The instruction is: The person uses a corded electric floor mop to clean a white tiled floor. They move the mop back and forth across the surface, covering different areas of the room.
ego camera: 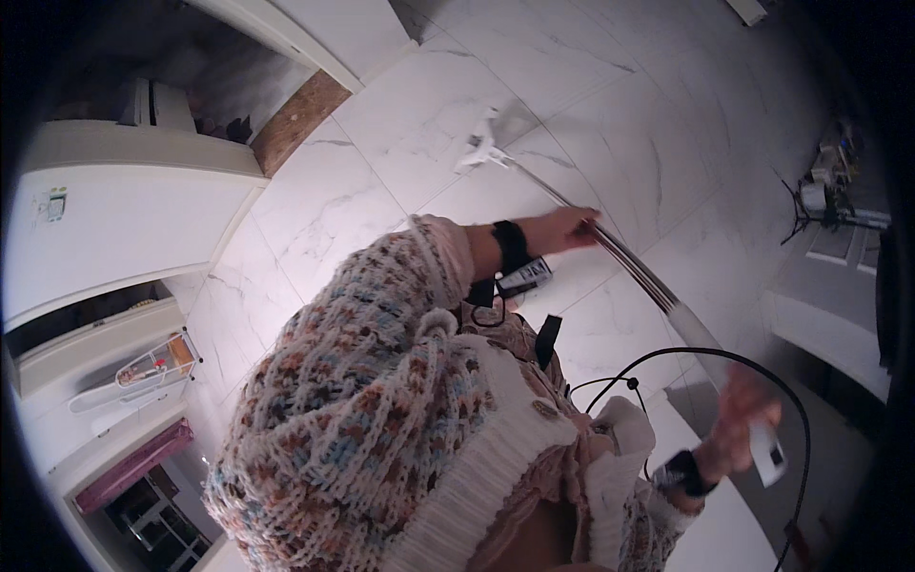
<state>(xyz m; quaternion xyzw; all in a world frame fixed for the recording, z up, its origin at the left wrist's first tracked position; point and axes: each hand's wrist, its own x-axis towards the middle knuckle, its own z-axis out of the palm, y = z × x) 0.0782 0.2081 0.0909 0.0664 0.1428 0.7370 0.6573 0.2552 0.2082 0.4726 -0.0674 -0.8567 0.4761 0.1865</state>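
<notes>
A long-handled floor mop slants across the view, with its white, blurred head (483, 146) at the marble-patterned tile floor (457, 79). My left hand (575, 227) is closed around the thin metal pole (632, 266) partway along it. Farther up, the pole runs into a white handle (697, 332). My right hand (747, 415), smeared by motion, grips this handle near its end. Each wrist wears a black band. A black cable (750, 354) arcs past the right hand. Under my left forearm a grey and black item (525, 277) shows partly; what it is I cannot tell.
White doors (136, 229) and a brown threshold (300, 121) line the left side. A small white wire rack (161, 361) stands lower left. At the right are a plant stand with pots (815, 196) and white furniture (822, 314). A white surface (722, 522) lies beside my right arm.
</notes>
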